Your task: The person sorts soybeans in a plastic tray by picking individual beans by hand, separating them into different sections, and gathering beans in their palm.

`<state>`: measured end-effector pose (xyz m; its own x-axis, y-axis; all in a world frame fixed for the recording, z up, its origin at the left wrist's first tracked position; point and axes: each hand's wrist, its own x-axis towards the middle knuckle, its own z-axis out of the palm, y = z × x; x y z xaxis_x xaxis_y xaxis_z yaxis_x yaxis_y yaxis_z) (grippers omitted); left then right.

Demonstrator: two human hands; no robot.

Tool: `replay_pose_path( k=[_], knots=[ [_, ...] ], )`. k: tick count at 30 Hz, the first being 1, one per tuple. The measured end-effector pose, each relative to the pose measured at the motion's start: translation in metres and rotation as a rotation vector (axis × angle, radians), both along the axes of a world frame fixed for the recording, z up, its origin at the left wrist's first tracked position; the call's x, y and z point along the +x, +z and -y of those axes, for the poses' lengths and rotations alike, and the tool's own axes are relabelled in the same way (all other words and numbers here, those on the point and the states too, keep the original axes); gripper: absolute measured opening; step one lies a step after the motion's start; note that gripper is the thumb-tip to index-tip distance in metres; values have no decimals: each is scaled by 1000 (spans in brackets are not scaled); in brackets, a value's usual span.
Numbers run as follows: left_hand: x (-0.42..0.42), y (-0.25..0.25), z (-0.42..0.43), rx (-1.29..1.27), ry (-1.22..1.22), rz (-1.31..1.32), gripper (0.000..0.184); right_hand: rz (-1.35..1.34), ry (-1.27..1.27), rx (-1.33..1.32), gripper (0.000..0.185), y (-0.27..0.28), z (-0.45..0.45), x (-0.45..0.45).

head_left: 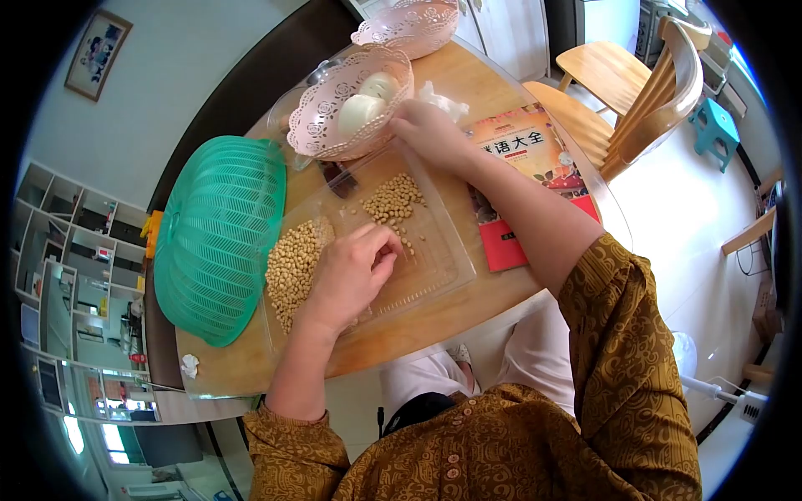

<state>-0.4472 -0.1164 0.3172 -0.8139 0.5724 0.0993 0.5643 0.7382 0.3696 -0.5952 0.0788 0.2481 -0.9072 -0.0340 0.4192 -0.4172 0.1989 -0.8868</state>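
My left hand (355, 271) is over a clear plastic tray (430, 280), its thumb and fingers pinched together; whatever they hold is hidden. Beside it, a large heap of pale yellow soybeans (292, 265) fills the tray's left side. A smaller pile of soybeans (393, 199) lies past my fingertips, with a few loose beans near it. My right hand (430, 135) reaches to the near right side of a pink openwork basket (322, 121), fingers closed at its rim. Inside that basket sit white rounded items (361, 113) of unclear kind.
A green mesh food cover (221, 238) stands on the table's left. To the right lies an orange and red book (530, 163), with crumpled white tissue (443, 102) behind it. Another pink basket (413, 29) is at the back. A wooden chair (643, 104) stands beyond the table.
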Motion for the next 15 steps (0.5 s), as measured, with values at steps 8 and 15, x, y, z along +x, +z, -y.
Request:
replay_pose_path(
  k=[8, 15],
  knots=[
    [-1, -1, -5, -1, -101, -126, 10, -1, 6, -3, 24, 2, -1, 2],
    [-3, -3, -10, -72, -180, -100, 9, 0, 14, -11, 23, 1, -1, 2]
  ],
)
